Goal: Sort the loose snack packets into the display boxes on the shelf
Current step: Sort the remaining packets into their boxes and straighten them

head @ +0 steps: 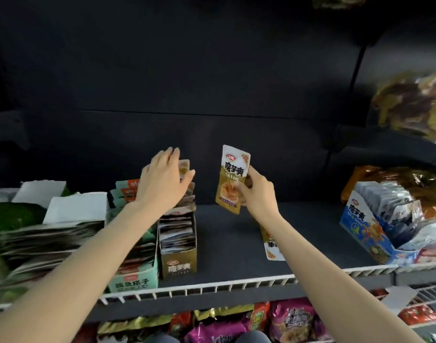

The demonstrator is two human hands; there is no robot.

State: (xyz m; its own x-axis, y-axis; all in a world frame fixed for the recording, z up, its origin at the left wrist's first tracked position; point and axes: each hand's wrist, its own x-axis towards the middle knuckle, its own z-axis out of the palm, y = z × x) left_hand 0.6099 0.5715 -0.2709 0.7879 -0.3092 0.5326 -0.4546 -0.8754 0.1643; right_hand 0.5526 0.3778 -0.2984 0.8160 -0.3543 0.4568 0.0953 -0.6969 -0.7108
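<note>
The right hand (257, 194) pinches an upright gold-and-white snack packet (233, 178) by its lower right edge, thumb on the printed face and fingers curled behind. The packet is held above the dark shelf (236, 233), well apart from the boxes on either side, its top tilted slightly left.

The left hand (163, 180) has its fingers straight and slightly spread, pressing on the tops of the packets standing at the rear of the gold display box (179, 264). It grips nothing. That box stands on the left half of the shelf and is filled with upright packets along its whole length. Touching its left side is a green display box (134, 278), also filled with packets.

A second loose packet (274, 246) of the same gold design lies flat on the shelf, partly hidden under the right forearm.

At the right end of the shelf a blue display box (360, 222) stands tilted, holding grey-white packets. A white wire rail (212, 287) runs along the shelf front. Below it, purple and red bags (292, 318) fill the lower shelf. At far left, stacked flat packets (46, 241) appear blurred.
</note>
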